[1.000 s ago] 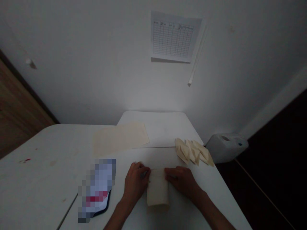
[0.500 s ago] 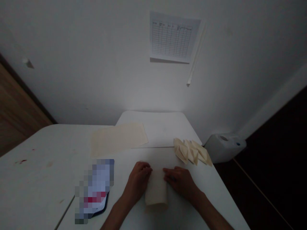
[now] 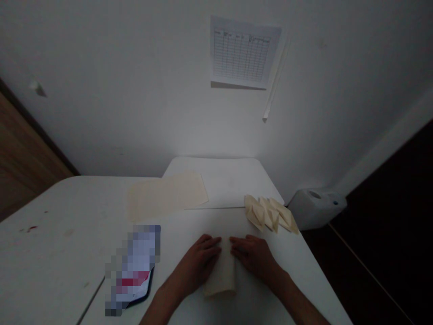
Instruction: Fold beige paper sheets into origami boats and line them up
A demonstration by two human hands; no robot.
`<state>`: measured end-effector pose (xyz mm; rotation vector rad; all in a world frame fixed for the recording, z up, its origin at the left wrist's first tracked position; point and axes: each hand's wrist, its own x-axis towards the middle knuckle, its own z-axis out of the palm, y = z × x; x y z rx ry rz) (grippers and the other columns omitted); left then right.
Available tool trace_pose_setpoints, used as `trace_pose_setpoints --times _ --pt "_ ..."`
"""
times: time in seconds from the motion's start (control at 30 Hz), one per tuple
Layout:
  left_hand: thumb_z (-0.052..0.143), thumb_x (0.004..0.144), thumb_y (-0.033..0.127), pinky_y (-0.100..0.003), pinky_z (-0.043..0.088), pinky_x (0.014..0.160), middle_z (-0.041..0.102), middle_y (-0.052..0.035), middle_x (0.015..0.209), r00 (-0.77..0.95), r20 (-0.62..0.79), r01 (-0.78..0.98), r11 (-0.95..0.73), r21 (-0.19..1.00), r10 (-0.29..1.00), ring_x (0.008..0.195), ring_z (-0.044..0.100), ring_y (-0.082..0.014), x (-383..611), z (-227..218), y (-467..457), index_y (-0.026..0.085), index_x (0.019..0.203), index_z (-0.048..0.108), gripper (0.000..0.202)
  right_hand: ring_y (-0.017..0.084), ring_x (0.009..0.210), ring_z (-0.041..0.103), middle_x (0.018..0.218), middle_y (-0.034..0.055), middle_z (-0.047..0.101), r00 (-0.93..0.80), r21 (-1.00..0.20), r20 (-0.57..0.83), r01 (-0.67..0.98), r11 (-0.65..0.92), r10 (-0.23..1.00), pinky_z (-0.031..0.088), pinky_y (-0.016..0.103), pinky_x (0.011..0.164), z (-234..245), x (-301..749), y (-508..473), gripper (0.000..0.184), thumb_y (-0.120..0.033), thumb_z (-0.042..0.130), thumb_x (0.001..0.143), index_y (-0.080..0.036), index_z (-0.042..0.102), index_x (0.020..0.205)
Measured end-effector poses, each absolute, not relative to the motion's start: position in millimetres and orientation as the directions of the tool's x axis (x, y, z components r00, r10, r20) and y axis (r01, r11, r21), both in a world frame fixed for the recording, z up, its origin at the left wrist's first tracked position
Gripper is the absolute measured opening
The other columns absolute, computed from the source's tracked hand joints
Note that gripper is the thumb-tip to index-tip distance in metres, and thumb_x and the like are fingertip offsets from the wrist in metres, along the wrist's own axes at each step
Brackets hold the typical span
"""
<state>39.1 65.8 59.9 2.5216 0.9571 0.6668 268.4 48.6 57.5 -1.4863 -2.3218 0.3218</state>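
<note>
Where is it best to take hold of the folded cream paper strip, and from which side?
Pinch the near end of the folded cream paper strip, coming from the person's side: that end lies flat and uncovered, while the left hand and right hand flank its far part.

A plain workroom: white tables [image 3: 57, 257] against a wall [image 3: 111, 99] with a printed chart [image 3: 244, 52].

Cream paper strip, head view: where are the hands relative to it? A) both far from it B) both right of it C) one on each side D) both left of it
C: the left hand and right hand lie on either side of the folded cream paper strip.
</note>
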Motion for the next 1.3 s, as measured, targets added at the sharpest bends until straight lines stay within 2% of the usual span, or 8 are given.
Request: trace_pose_setpoints --times 0.2,0.33,0.63,0.87,1.0,1.2,1.3 --pt "0.047 0.092 0.013 -0.041 0.05 0.091 0.065 -0.0053 0.122 0.626 0.315 0.523 -0.684 0.508 0.713 0.106 0.053 -0.0221 31 63 67 0.024 0.101 0.07 0.027 0.019 0.086 0.064 0.114 -0.0014 0.069 -0.386 -0.392 0.147 0.822 0.412 0.911 0.048 0.029 0.079 62 271 47 0.023 -0.033 0.058 0.089 -0.03 0.068 0.109" --pt "0.048 0.092 0.015 -0.04 0.05 0.09 0.065 -0.0045 0.122 0.614 0.315 0.526 -0.673 0.521 0.724 0.105 0.053 -0.0215 29 62 67 0.025 0.1 0.071 0.026 0.021 0.092 0.063 0.11 -0.0018 0.071 -0.379 -0.417 0.13 0.818 0.397 0.916 0.048 0.031 0.081 64 273 44 0.034 -0.035 0.063 0.084 -0.031 0.063 0.119" --pt "0.049 0.092 0.016 -0.037 0.052 0.089 0.067 -0.0042 0.121 0.605 0.319 0.528 -0.668 0.524 0.729 0.103 0.054 -0.0202 30 66 67 0.025 0.097 0.072 0.026 0.026 0.097 0.054 0.116 0.0005 0.068 -0.425 -0.428 0.083 0.802 0.418 0.901 0.046 0.036 0.084 73 276 38 0.062 -0.041 0.073 0.074 -0.029 0.053 0.132" --pt "0.046 0.093 0.018 -0.041 0.051 0.091 0.067 -0.0048 0.119 0.597 0.32 0.521 -0.659 0.542 0.735 0.105 0.054 -0.0214 30 63 68 0.025 0.095 0.072 0.027 0.03 0.109 0.05 0.127 0.0041 0.061 -0.476 -0.403 0.084 0.787 0.466 0.875 0.038 0.042 0.097 70 280 33 0.081 -0.051 0.077 0.066 -0.029 0.046 0.138" --pt "0.045 0.093 0.018 -0.04 0.05 0.091 0.066 -0.0043 0.121 0.598 0.308 0.531 -0.654 0.539 0.74 0.106 0.053 -0.0213 29 62 67 0.026 0.1 0.071 0.028 0.03 0.118 0.045 0.127 0.0056 0.06 -0.492 -0.402 0.059 0.785 0.471 0.869 0.031 0.044 0.103 68 282 31 0.097 -0.058 0.078 0.061 -0.028 0.037 0.143" --pt "0.046 0.093 0.016 -0.039 0.049 0.092 0.065 -0.0019 0.124 0.603 0.292 0.541 -0.65 0.534 0.742 0.108 0.052 -0.0206 29 62 67 0.026 0.099 0.071 0.028 0.032 0.126 0.039 0.141 0.0077 0.048 -0.536 -0.424 0.043 0.754 0.501 0.843 0.024 0.047 0.107 72 285 27 0.094 -0.071 0.07 0.061 -0.027 0.043 0.139" --pt "0.047 0.092 0.016 -0.04 0.049 0.093 0.064 -0.0022 0.124 0.592 0.31 0.55 -0.654 0.52 0.744 0.109 0.052 -0.0212 29 61 67 0.027 0.102 0.07 0.027 0.033 0.126 0.038 0.142 0.0087 0.047 -0.538 -0.438 0.025 0.752 0.493 0.843 0.024 0.047 0.107 74 285 27 0.1 -0.074 0.07 0.057 -0.025 0.042 0.139"
